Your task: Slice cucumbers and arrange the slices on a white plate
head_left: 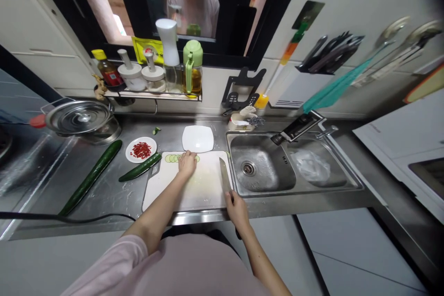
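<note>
My left hand [188, 163] rests at the back edge of the white cutting board [208, 189], its fingers bent down over a row of thin cucumber slices [172, 158]. Slices show on both sides of the fingers; those beneath are hidden. In my right hand [237, 208] is a kitchen knife [225, 173], held by its handle over the board's right side with the blade pointing away from me. Just behind the board sits a white square plate [198, 138]. A cut piece of cucumber [140, 168] lies to the left, its end at the board's corner.
A whole cucumber [92, 178] and a small plate of red berries [141, 150] are on the left counter. Farther left stands a lidded steel pot [83, 118]. The sink [262, 162] adjoins the board's right. Bottles line a wall shelf [152, 95]. A black cable [69, 217] crosses the front left.
</note>
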`<move>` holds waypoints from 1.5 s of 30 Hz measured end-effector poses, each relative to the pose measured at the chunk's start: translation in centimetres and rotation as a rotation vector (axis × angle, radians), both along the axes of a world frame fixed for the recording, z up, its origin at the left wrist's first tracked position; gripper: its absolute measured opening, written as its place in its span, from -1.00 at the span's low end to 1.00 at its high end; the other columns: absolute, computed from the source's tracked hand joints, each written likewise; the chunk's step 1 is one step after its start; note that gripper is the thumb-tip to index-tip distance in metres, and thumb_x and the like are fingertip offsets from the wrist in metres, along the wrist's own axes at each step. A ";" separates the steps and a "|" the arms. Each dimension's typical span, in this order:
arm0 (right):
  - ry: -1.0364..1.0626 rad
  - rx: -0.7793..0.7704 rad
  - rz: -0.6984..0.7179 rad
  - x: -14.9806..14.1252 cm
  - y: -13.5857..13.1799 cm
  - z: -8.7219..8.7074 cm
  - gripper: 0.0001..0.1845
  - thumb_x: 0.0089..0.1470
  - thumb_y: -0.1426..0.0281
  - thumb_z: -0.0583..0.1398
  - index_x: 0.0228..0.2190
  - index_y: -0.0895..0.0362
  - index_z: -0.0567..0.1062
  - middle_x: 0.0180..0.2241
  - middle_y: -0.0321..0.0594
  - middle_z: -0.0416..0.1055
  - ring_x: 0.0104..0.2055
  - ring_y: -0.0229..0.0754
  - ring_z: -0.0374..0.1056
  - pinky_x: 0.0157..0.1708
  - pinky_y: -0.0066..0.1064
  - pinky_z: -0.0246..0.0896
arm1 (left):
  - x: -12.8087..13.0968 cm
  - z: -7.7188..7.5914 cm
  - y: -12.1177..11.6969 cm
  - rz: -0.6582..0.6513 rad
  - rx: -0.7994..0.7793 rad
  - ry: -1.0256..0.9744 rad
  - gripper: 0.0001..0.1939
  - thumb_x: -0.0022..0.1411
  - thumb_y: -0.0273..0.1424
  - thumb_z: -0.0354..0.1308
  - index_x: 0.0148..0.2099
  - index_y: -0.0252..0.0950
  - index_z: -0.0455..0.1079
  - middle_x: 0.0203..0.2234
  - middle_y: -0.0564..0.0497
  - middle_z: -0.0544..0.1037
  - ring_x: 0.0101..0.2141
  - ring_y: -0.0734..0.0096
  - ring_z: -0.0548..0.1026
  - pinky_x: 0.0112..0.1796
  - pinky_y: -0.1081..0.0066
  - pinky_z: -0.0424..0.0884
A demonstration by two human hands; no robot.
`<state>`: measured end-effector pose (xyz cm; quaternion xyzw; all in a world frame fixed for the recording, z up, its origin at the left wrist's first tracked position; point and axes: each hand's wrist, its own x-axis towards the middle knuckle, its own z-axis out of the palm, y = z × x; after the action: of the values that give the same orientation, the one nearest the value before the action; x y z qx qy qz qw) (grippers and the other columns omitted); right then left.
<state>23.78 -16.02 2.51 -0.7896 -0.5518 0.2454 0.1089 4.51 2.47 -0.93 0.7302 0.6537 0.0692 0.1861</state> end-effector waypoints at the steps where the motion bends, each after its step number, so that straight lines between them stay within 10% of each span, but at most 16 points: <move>1: -0.002 0.000 0.001 0.0 -0.1 0.1 -0.51 0.27 0.17 -0.15 -0.22 0.12 0.48 -0.39 -0.14 0.52 -0.31 -0.12 0.43 -0.38 -0.46 0.07 | 0.0 0.1 0.0 0.005 0.010 -0.006 -0.67 0.24 -0.42 -0.01 0.02 -0.17 0.42 -0.07 -0.14 0.42 -0.02 0.14 0.36 -0.01 0.22 0.21; 15: -0.146 -0.132 0.167 -1.3 0.7 1.2 -0.59 0.29 0.24 -0.12 -0.15 0.14 0.45 -0.31 -0.10 0.54 -0.26 -0.13 0.42 -0.36 -0.44 0.01 | -4.7 0.1 -3.9 0.239 -0.329 -0.397 -0.83 0.07 -0.36 0.20 -0.23 -0.23 0.49 -0.42 0.10 0.57 -0.42 0.48 0.48 -0.38 0.51 0.31; 26: -0.277 -0.256 0.568 -4.5 1.7 3.2 -0.72 0.28 0.35 -0.09 -0.08 0.10 0.33 -0.28 -0.06 0.52 -0.19 -0.08 0.44 -0.24 -0.39 0.09 | -6.8 0.5 -6.2 0.230 -0.206 -0.169 -0.72 0.18 -0.40 0.04 -0.14 -0.13 0.53 -0.16 0.05 0.60 -0.14 0.30 0.49 -0.14 0.38 0.32; 45: -0.300 -0.281 0.627 -5.7 2.1 2.6 -0.73 0.25 0.40 -0.08 -0.11 0.12 0.34 -0.26 -0.03 0.52 -0.19 -0.05 0.44 -0.27 -0.36 0.11 | -7.0 -0.1 -5.4 0.241 -0.219 -0.122 -0.83 0.10 -0.36 0.12 -0.23 -0.12 0.47 -0.27 0.06 0.60 -0.14 0.25 0.47 -0.09 0.24 0.21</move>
<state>18.05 -13.93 5.07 -0.6166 -0.7375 0.2217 -0.1634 -2.47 -2.94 -0.98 0.6164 0.7275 0.0635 0.2946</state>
